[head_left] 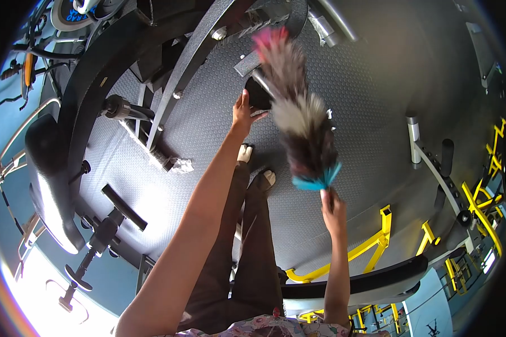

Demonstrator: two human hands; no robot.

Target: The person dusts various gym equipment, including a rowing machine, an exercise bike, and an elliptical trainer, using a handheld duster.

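Note:
A feather duster with shaggy dark brown and pale grey plumes, a pink tip and a turquoise collar extends up from my right hand. My right fingers are wrapped around its handle, just below the collar. The plumes are blurred and overlap a metal bar in this view. My left hand is at a black round pad on that bar, with fingers along its left edge and thumb under it. The pad's right side is behind the duster.
Black machine frame beams curve along the left, beside a padded seat. Black studded flooring lies under my feet. Yellow machine frames and a long black bench pad stand at the lower right, with a metal post farther up.

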